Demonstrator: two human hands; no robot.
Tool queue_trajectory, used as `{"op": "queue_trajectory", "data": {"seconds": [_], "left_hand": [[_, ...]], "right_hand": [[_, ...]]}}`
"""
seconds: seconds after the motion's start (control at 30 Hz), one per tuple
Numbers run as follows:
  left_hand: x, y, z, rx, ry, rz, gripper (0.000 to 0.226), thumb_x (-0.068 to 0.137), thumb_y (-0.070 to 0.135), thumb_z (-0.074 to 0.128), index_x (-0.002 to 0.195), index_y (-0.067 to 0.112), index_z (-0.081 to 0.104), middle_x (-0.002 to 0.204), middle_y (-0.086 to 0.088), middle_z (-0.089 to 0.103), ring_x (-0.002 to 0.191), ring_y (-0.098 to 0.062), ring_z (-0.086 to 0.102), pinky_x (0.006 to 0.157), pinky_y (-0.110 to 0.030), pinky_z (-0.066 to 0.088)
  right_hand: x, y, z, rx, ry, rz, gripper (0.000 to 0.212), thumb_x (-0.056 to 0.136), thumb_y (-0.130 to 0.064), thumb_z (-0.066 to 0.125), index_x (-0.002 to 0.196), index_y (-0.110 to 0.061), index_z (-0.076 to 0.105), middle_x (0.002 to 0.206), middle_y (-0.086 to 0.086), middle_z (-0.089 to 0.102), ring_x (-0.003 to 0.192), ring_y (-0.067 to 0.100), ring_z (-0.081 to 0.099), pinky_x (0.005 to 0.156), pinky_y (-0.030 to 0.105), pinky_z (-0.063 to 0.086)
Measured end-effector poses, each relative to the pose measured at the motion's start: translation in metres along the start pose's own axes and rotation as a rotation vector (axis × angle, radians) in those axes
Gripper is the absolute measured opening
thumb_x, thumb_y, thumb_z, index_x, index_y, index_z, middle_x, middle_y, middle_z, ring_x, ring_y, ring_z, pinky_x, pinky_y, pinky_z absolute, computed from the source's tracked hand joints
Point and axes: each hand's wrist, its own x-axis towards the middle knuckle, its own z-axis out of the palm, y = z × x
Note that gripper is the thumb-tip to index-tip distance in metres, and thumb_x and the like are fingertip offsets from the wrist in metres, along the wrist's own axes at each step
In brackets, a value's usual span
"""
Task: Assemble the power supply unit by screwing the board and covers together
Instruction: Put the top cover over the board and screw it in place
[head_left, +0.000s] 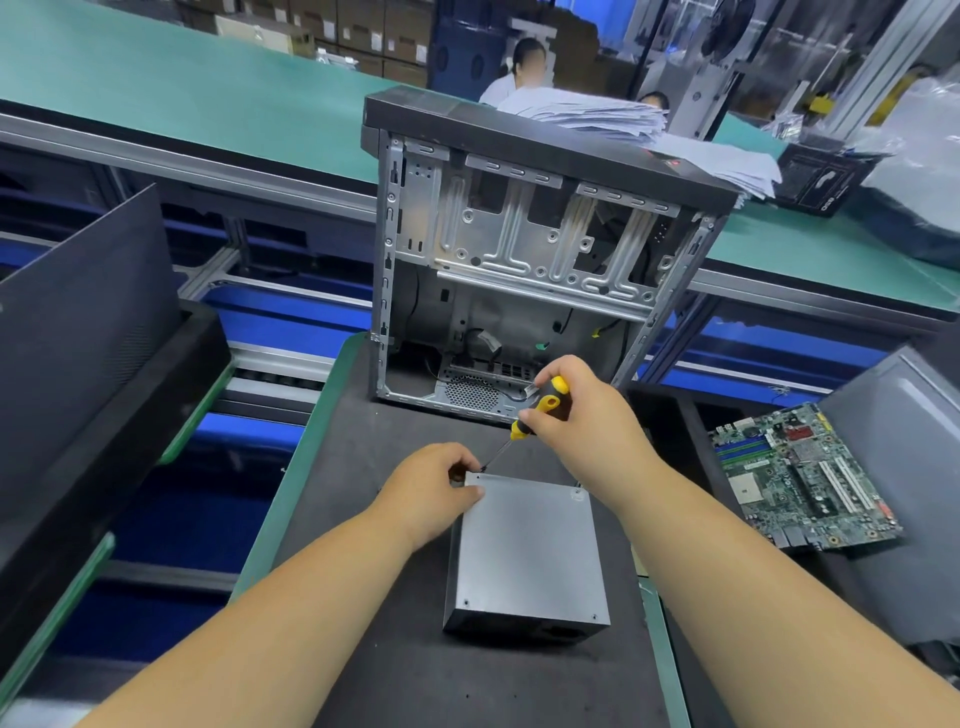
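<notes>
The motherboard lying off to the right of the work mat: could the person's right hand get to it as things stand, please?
Probably yes, but not freely. Nothing stands between the right hand and the motherboard, which lies face up on that side. But the hand is gripping the screwdriver, so it would have to put that down first.

One power supply unit (527, 556), one screwdriver (540, 408), one motherboard (800, 475), one case (519, 260).

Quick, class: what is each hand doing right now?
Left hand: grips the power supply unit's far-left corner.
Right hand: grips the screwdriver.
</notes>
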Motion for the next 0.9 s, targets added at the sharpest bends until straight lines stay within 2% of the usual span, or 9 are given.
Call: {"op": "queue_trajectory", "data": {"seconds": [0.1, 0.23, 0.33, 0.43, 0.57, 0.73, 0.8, 0.9], "left_hand": [[0.000, 0.001, 0.000, 0.000, 0.001, -0.001, 0.019, 0.080, 0.031, 0.074, 0.091, 0.041, 0.061, 0.097, 0.014, 0.059, 0.089, -0.006, 0.059, 0.083, -0.029, 0.052], [-0.001, 0.001, -0.002, 0.000, -0.005, 0.002, 0.019, 0.080, 0.031, 0.076, 0.092, 0.039, 0.063, 0.096, 0.013, 0.059, 0.089, -0.005, 0.059, 0.081, -0.027, 0.052], [0.001, 0.002, -0.003, 0.026, -0.004, 0.012, 0.018, 0.080, 0.031, 0.076, 0.092, 0.038, 0.064, 0.093, 0.013, 0.060, 0.084, -0.004, 0.058, 0.070, -0.019, 0.047], [0.003, 0.004, -0.003, 0.067, 0.011, 0.009, 0.013, 0.082, 0.034, 0.075, 0.087, 0.038, 0.063, 0.087, 0.013, 0.061, 0.079, -0.004, 0.058, 0.063, -0.019, 0.042], [0.006, 0.007, -0.001, 0.119, 0.050, 0.006, 0.011, 0.085, 0.035, 0.072, 0.079, 0.036, 0.062, 0.079, 0.012, 0.062, 0.075, -0.005, 0.057, 0.059, -0.021, 0.041], [0.008, 0.005, 0.000, 0.174, 0.068, 0.050, 0.008, 0.086, 0.037, 0.070, 0.082, 0.033, 0.065, 0.079, 0.011, 0.063, 0.076, -0.005, 0.057, 0.059, -0.021, 0.043], [0.008, 0.005, -0.001, 0.214, 0.059, 0.080, 0.009, 0.088, 0.037, 0.068, 0.082, 0.034, 0.062, 0.081, 0.011, 0.063, 0.077, -0.006, 0.057, 0.061, -0.023, 0.044], [0.008, 0.005, -0.002, 0.263, 0.048, 0.118, 0.007, 0.089, 0.035, 0.066, 0.085, 0.032, 0.062, 0.083, 0.011, 0.063, 0.079, -0.009, 0.057, 0.065, -0.026, 0.046]], "right_hand": [[0.004, -0.001, 0.005, -0.041, -0.026, -0.022, 0.031, 0.087, -0.037, 0.072, 0.104, -0.038, 0.046, 0.082, -0.012, 0.057, 0.072, 0.008, 0.057, 0.061, 0.026, 0.051], [0.007, 0.000, 0.010, -0.061, -0.047, -0.030, 0.031, 0.088, -0.035, 0.071, 0.103, -0.038, 0.044, 0.079, -0.012, 0.057, 0.071, 0.008, 0.056, 0.058, 0.022, 0.048], [0.008, -0.002, 0.010, -0.067, -0.065, -0.037, 0.031, 0.088, -0.035, 0.071, 0.103, -0.039, 0.044, 0.081, -0.012, 0.057, 0.072, 0.008, 0.056, 0.059, 0.023, 0.048], [0.011, -0.006, 0.006, -0.079, -0.132, -0.057, 0.030, 0.088, -0.033, 0.071, 0.102, -0.040, 0.045, 0.086, -0.013, 0.059, 0.075, 0.007, 0.057, 0.060, 0.023, 0.047], [0.017, -0.016, -0.003, -0.105, -0.274, -0.121, 0.027, 0.086, -0.018, 0.072, 0.094, -0.036, 0.053, 0.091, -0.012, 0.066, 0.085, 0.011, 0.062, 0.071, 0.030, 0.052], [0.028, -0.027, -0.020, -0.277, -0.396, -0.187, 0.026, 0.080, -0.004, 0.069, 0.083, -0.027, 0.058, 0.092, -0.005, 0.065, 0.084, 0.015, 0.064, 0.076, 0.035, 0.054], [0.032, -0.030, -0.022, -0.344, -0.420, -0.183, 0.023, 0.082, -0.008, 0.071, 0.083, -0.027, 0.057, 0.089, -0.005, 0.066, 0.086, 0.017, 0.063, 0.074, 0.034, 0.053], [0.038, -0.035, -0.022, -0.429, -0.399, -0.173, 0.019, 0.083, -0.026, 0.076, 0.088, -0.024, 0.059, 0.078, -0.007, 0.062, 0.078, 0.017, 0.058, 0.056, 0.027, 0.039]]}}
